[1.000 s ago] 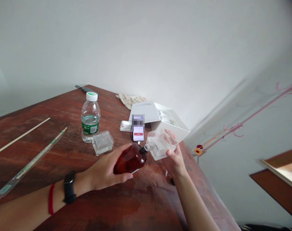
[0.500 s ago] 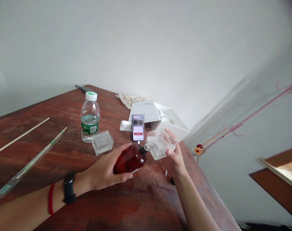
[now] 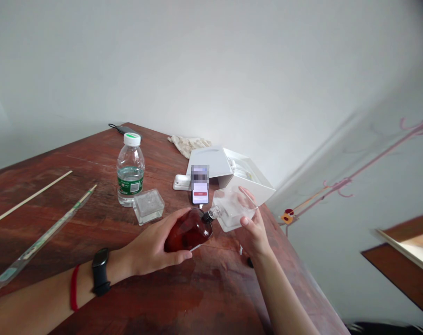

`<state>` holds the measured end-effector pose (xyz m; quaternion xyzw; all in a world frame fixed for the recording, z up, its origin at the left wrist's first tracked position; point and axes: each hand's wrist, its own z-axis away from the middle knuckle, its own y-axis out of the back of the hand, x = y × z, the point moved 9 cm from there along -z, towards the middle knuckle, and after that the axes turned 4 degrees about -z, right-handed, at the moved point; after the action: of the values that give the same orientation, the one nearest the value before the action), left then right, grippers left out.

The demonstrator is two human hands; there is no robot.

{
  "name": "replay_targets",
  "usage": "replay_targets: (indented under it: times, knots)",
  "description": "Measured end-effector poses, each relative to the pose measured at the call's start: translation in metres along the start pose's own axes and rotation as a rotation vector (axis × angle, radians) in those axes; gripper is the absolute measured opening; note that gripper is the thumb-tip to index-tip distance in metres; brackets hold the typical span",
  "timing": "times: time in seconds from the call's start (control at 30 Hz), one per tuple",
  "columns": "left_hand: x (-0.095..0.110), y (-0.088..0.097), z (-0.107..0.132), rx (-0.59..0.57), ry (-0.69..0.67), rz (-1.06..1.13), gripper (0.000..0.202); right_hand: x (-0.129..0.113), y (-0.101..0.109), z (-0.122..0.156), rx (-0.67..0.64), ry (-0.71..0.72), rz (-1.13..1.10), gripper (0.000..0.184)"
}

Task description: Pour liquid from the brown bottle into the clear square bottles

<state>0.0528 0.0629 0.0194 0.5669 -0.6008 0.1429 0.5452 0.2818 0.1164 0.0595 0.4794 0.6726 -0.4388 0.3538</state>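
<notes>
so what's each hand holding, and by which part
The left hand holds the brown bottle around its body, tipped sideways. The right hand holds the clear square jar by its side walls, thumb in front, fingers behind.

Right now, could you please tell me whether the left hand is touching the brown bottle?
Touching. The head view shows the left hand closed around the tilted brown bottle, with fingers pressed against its upper and lower sides.

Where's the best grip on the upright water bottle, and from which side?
Best grip is probably around the body of the water bottle at the green label, coming from the left. It stands upright and capped, round and slim enough to wrap. The square glass dish crowds its near-right base, and nothing stands close on its left.
</notes>
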Motion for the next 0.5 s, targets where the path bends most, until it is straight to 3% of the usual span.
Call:
replay_targets:
  times: [0.5]
  knots:
    - [0.0002, 0.0011, 0.0007, 0.017, 0.026, -0.020, 0.087, -0.0024, -0.0011, 0.0014, 0.004, 0.008, -0.011, 0.077]
